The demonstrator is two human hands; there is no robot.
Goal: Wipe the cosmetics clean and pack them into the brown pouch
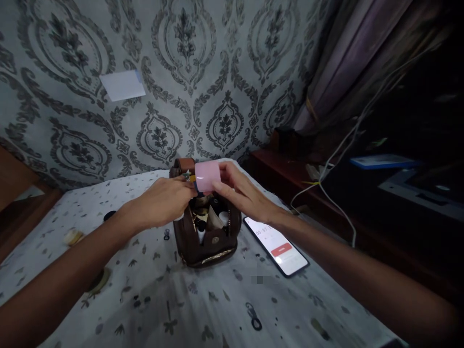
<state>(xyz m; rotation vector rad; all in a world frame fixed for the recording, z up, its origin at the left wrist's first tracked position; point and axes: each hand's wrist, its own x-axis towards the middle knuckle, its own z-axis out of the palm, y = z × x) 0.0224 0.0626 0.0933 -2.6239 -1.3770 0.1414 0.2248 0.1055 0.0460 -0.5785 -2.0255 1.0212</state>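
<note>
A smooth pink cylindrical container (208,177) is gripped in my right hand (241,191), between thumb and fingers, just above an open dark brown bag (206,251). My left hand (165,200) is at the bag's left side with its fingers curled in near the opening. Small yellow and shiny bits show by its fingertips, but what the fingers hold is unclear. Inside the bag are several small items, among them a white-topped one (224,218) and a gold one (200,213). The bag's gold zipper is undone at the front.
A phone (286,253) with a lit timer screen lies right of the bag on a patterned white sheet (174,299). Left are a cream round item (73,237) and a dark round one (109,215). Pale cables (335,159) hang at the right.
</note>
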